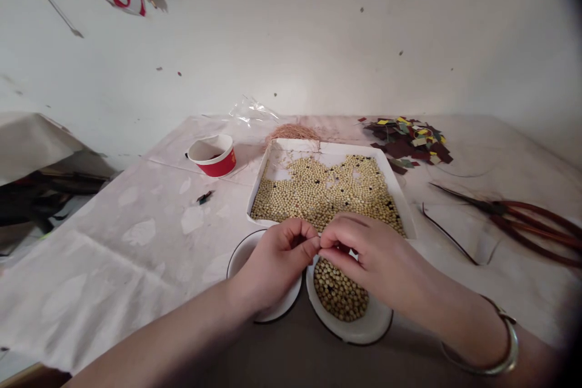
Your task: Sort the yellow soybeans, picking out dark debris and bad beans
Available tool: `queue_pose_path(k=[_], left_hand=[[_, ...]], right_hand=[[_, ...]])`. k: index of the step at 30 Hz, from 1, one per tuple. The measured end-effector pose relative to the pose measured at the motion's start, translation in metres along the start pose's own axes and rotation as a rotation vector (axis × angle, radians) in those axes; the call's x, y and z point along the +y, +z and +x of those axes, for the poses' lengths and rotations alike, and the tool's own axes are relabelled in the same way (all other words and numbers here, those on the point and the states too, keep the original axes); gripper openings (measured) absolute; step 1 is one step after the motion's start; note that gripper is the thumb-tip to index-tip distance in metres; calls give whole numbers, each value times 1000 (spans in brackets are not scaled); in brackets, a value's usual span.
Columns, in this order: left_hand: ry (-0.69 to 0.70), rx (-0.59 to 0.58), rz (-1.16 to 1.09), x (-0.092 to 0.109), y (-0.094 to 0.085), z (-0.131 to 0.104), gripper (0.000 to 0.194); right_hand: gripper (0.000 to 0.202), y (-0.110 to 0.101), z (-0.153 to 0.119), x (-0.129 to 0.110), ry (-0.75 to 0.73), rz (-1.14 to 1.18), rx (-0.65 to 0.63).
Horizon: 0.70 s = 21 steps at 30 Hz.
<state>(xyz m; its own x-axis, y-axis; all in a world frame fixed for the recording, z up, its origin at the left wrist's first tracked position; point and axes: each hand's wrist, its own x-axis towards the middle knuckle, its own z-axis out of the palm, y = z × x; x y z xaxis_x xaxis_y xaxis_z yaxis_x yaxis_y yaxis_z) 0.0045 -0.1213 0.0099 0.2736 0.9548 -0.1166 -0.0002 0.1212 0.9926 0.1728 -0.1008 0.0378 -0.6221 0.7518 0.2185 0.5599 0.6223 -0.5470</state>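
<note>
Pinching thumb to finger, the left hand (277, 260) and right hand (373, 254) meet; I cannot tell what they grip. How much is done is unclear, but many beads (309, 194) lie loose beyond both hands. Counted: one white tray (402, 197) ahead, two bowls, one under the left hand (239, 257), another under the right (359, 332), one paper cup (222, 165) beyond the left, one scissors (500, 209) rightward.

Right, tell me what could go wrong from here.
The right hand hangs over the bowl of round beads; a low wrist might tip it. The tray is shallow, so a bump from the left hand could scatter its pale beads. The scissors lie to the right, pointing toward the tray; a wide sideways sweep might catch them.
</note>
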Motion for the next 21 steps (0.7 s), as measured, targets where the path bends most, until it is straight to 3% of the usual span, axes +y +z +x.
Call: queue_pose_path(k=[21], left_hand=[[-25,-7,-74,-3,0,0,18]], right_hand=[[10,3,-3,8,-98,-137,86]])
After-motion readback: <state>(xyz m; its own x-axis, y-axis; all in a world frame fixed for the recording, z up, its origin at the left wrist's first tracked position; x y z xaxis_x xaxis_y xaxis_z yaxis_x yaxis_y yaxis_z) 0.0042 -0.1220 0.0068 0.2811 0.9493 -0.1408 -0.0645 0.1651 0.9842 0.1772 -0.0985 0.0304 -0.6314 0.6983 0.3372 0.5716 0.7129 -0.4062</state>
